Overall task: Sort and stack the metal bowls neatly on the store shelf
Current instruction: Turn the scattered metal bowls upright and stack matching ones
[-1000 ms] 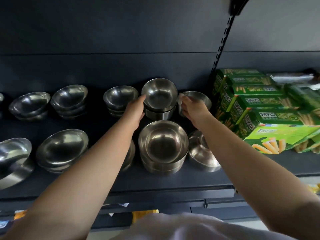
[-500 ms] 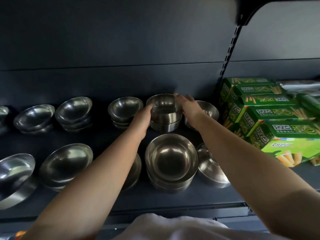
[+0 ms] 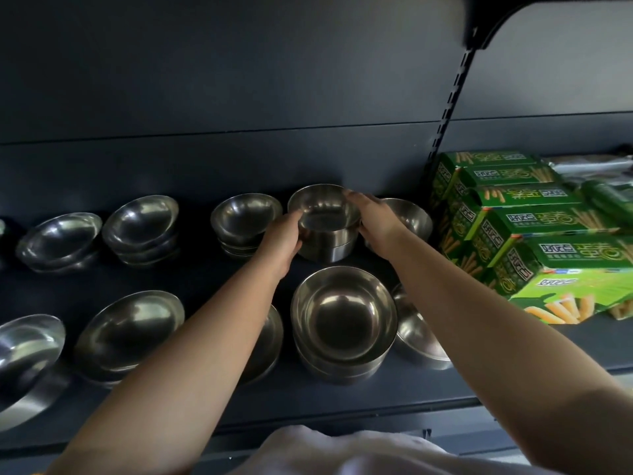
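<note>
Steel stack, rear row: my two hands flank a straight-walled metal bowl stack [image 3: 323,224] at the back of the dark shelf [image 3: 342,402]; top bowl nested in a lower one, rim seam visible low on the wall.
Left hand [image 3: 282,240]: fingers curled against the stack's left wall, thumb at the rim; grasping it.
Right hand [image 3: 378,224]: fingertips over the far right rim, palm on the right wall; grasping it.
Surface: brushed, dull grey sheen, flat bright base inside the top bowl.
Neighbours, rear: rounded bowl stack [image 3: 245,219] just left; single bowl [image 3: 409,216] just right, partly hidden by my right wrist.
Front row: deep bowl stack [image 3: 342,320] directly in front of the held one, apart from it; wider shallow bowls [image 3: 128,329] further left.
Right bay: green snack boxes [image 3: 513,221], beyond the shelf upright.
</note>
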Action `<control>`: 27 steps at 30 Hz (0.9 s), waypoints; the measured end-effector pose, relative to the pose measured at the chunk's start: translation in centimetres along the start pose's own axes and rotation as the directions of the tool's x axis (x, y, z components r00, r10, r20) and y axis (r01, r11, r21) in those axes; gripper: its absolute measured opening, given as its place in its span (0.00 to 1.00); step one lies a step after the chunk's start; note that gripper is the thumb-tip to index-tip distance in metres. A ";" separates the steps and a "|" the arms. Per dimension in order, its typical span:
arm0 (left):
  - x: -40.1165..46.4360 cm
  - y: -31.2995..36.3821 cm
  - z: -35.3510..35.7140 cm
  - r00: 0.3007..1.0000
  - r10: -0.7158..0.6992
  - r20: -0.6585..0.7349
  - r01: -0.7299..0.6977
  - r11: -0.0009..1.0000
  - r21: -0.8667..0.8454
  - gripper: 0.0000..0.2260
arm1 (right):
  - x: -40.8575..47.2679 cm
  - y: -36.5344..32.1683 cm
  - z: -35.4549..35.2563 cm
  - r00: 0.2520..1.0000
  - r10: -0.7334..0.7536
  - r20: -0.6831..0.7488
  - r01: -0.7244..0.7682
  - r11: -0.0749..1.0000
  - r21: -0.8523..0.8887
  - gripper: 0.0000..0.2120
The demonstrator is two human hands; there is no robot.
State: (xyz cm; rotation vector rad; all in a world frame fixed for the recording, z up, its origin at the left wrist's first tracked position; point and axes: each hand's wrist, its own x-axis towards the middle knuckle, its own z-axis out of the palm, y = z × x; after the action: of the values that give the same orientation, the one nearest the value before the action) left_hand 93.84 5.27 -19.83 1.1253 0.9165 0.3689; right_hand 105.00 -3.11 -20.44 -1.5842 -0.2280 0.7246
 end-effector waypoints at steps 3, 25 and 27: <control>-0.2 0.0 0.1 1.000 0.005 0.003 -0.005 1.000 0.019 0.15 | -0.3 -0.2 0.0 1.000 0.015 0.020 -0.015 0.999 0.034 0.22; -8.4 0.7 0.5 0.911 0.298 0.285 -0.366 0.903 0.225 0.07 | -11.5 4.1 -9.8 0.963 -0.019 -0.267 -0.151 0.786 -0.599 0.17; -10.0 0.1 1.6 0.895 0.326 0.303 -0.408 0.875 0.262 0.09 | -12.1 5.0 -10.2 0.975 0.003 -0.222 -0.155 0.721 -0.675 0.18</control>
State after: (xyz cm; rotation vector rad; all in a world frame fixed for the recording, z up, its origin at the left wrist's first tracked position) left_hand 89.19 -2.39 -15.14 1.6190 0.5405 0.3862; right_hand 100.05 -18.92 -21.56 -2.3921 -0.2995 0.5541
